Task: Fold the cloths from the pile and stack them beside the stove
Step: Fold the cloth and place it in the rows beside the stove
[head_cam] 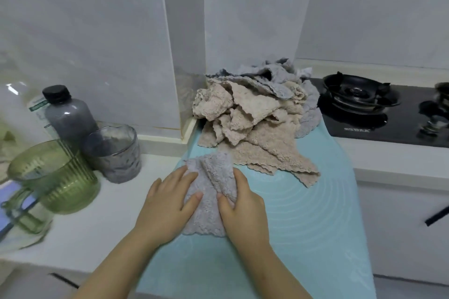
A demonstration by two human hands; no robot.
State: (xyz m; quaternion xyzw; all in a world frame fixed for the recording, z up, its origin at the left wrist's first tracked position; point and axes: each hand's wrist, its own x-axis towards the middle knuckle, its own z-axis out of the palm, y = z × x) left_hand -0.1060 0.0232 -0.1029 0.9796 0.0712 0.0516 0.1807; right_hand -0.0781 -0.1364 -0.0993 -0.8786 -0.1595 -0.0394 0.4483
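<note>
The cloth (209, 192) lay half folded on the mat (303, 201), just in front of the pile (255, 114). My left hand (167, 201) pressed it flat, fingers straight. My right hand (243, 206) pinched the raised flap. Procedure, as I judged it: keep the pressed half pinned, carry the flap across until the edges met, then smooth the crease outward before releasing.
</note>
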